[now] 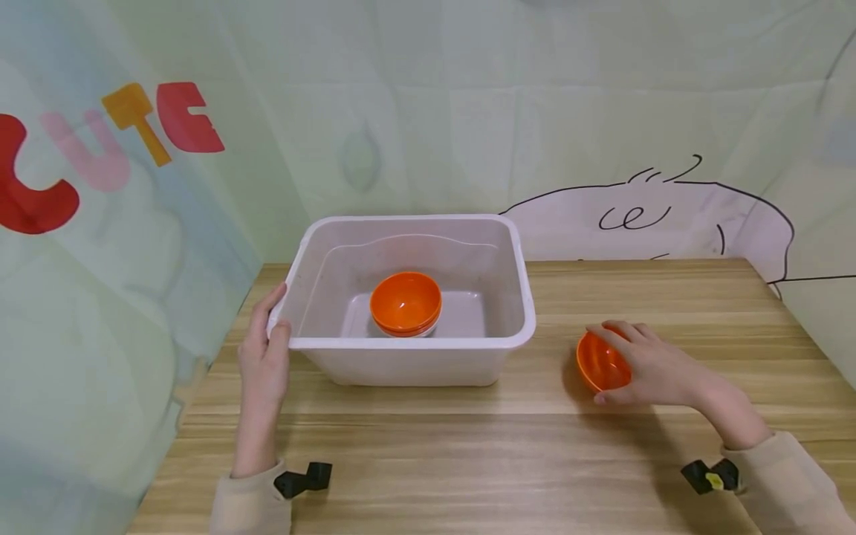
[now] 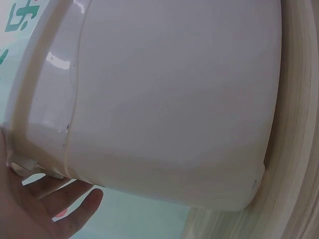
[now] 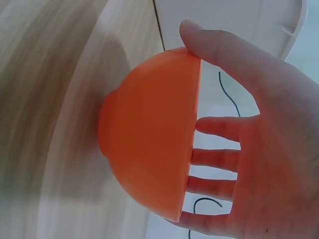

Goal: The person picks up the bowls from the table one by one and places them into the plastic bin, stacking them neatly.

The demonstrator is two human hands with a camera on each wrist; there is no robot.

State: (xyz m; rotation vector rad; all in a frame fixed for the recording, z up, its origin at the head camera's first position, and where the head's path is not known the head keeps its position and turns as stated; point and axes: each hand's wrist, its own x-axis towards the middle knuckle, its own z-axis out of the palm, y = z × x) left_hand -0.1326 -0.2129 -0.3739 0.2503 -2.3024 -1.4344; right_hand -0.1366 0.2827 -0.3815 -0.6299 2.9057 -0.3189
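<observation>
A light grey plastic tub (image 1: pixel 408 365) stands on the wooden table, and my left hand (image 1: pixel 264 360) grips its rim at the left front corner. Seen from the left wrist, that hand's fingers (image 2: pixel 67 196) curl by the tub's rim. Inside the tub sits a stack of orange bowls (image 1: pixel 405 301), with a whitish edge at the bottom. To the right of the tub, my right hand (image 1: pixel 658 369) holds another orange bowl (image 3: pixel 149 129) by its rim, thumb on one side and fingers on the other. This bowl tilts; whether its foot touches the table I cannot tell.
The wooden table (image 1: pixel 428 461) extends in front of the tub and to its right. A printed cloth (image 1: pixel 414 148) with coloured letters and line drawings hangs behind and at the left. Black mounts (image 1: pixel 304 479) are on both wrists.
</observation>
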